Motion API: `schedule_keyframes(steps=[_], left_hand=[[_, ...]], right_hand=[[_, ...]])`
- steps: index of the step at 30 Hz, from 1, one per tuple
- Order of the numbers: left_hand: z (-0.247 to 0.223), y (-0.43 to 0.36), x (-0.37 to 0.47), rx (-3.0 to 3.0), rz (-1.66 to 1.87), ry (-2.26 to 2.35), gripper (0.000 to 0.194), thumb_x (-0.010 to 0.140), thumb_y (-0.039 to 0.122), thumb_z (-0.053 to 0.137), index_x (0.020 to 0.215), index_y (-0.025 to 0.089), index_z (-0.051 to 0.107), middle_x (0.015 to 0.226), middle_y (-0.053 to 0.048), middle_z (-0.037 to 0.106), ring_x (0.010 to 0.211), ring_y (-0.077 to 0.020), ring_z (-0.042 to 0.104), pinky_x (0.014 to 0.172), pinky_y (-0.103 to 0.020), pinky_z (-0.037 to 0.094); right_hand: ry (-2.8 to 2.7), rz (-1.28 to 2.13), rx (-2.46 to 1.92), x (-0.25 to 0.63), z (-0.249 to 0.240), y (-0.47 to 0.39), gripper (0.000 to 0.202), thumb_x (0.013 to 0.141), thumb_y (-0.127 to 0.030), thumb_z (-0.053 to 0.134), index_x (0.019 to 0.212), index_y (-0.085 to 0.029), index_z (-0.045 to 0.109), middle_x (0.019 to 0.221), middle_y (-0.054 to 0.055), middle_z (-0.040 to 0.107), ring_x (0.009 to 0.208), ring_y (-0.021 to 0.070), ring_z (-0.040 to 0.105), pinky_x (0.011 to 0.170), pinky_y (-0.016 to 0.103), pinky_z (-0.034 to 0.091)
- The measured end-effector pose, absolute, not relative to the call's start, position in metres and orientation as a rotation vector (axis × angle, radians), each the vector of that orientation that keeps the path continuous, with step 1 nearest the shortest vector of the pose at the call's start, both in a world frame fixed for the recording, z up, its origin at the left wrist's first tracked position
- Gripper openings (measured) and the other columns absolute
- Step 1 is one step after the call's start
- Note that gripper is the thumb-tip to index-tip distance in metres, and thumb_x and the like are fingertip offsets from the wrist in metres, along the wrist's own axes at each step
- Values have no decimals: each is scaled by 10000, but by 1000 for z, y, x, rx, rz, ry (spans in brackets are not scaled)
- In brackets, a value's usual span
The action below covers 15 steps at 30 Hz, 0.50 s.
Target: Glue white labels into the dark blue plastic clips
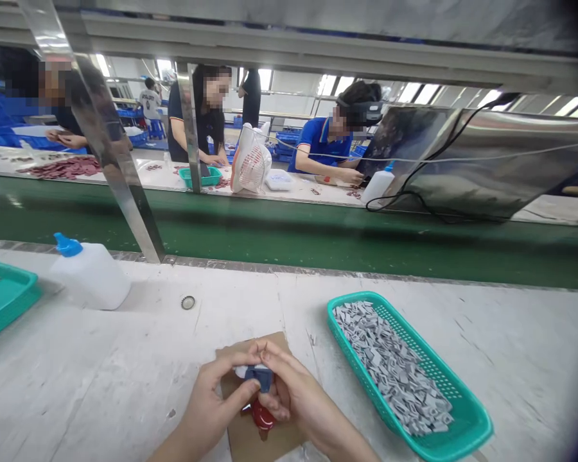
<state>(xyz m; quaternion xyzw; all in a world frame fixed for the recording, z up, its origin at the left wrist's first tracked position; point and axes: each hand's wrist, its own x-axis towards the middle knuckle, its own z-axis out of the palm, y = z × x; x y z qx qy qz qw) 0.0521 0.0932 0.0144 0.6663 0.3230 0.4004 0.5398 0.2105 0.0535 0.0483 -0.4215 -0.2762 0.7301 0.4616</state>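
Note:
My left hand (pixel 216 398) and my right hand (pixel 293 385) meet over a piece of brown cardboard (pixel 270 446) at the bottom centre. Between their fingertips they hold a small dark blue and white piece (pixel 260 377), partly covered by the fingers. Just below the fingers, a glossy red object (pixel 262 417) shows above the cardboard; whether it is touched by a hand is unclear. To the right stands a green basket (pixel 467 443) holding many small grey pieces (pixel 390 366).
A white bottle (pixel 94 276) with a blue cap, a bottle cap (pixel 187 302) and another green basket (pixel 9 295) are at the left. Beyond the green belt (pixel 270 234), several people work at a far table. A metal post (pixel 125 179) rises at the left.

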Motion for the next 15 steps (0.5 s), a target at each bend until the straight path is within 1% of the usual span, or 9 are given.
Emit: schedule_keyframes(steps=[3, 5, 6, 8, 9, 11, 13, 15], left_hand=[[14, 94, 51, 1668, 949, 699, 229, 817, 242, 705, 1040, 281, 730, 1003, -22, 775, 963, -196, 706, 848, -256, 538], [12, 95, 49, 1688, 929, 699, 233, 810, 244, 717, 1041, 271, 727, 991, -29, 773, 940, -196, 708, 850, -260, 543], [11, 95, 47, 1681, 915, 717, 218, 809, 253, 718, 1026, 261, 727, 973, -33, 773, 916, -197, 711, 840, -262, 550], [9, 98, 45, 1632, 919, 797, 180, 802, 287, 718, 977, 245, 730, 935, -39, 767, 882, -205, 711, 808, -265, 562], [8, 100, 43, 1599, 937, 854, 168, 796, 311, 717, 948, 241, 732, 921, -40, 761, 875, -211, 708, 793, -265, 566], [7, 105, 41, 1544, 986, 987, 173, 786, 362, 709, 904, 239, 736, 914, -41, 751, 893, -228, 701, 793, -273, 567], [7, 112, 38, 1560, 979, 1079, 223, 777, 418, 697, 898, 236, 740, 950, -51, 753, 938, -253, 696, 826, -294, 565], [4, 118, 37, 1601, 952, 1154, 286, 774, 480, 677, 901, 232, 738, 978, -59, 758, 968, -275, 693, 867, -321, 558]], right_hand=[[-696, 1796, -1060, 210, 44, 52, 422, 870, -617, 564, 973, -216, 481, 537, -95, 445, 379, 38, 277, 361, 152, 163], [-764, 1783, -1140, 211, 43, 53, 483, 857, -677, 520, 995, -216, 489, 494, -91, 442, 371, 60, 309, 360, 170, 166], [-816, 1740, -1202, 212, 44, 54, 509, 852, -696, 505, 1000, -210, 507, 483, -84, 444, 380, 73, 332, 369, 179, 185], [-930, 1526, -1336, 216, 55, 56, 523, 859, -694, 503, 991, -193, 577, 503, -59, 459, 443, 97, 393, 423, 202, 272], [-976, 1368, -1378, 219, 65, 55, 505, 872, -673, 511, 979, -191, 621, 538, -37, 485, 497, 112, 432, 473, 221, 330], [-1034, 1055, -1357, 227, 94, 47, 444, 907, -620, 511, 972, -222, 696, 694, 21, 586, 654, 153, 523, 618, 277, 429], [-1107, 896, -1211, 235, 129, 28, 404, 943, -596, 454, 1046, -311, 722, 945, 54, 681, 837, 203, 599, 761, 348, 468], [-1258, 879, -1057, 243, 162, -1, 351, 933, -596, 452, 1116, -426, 697, 1021, 14, 716, 948, 232, 645, 814, 403, 476]])
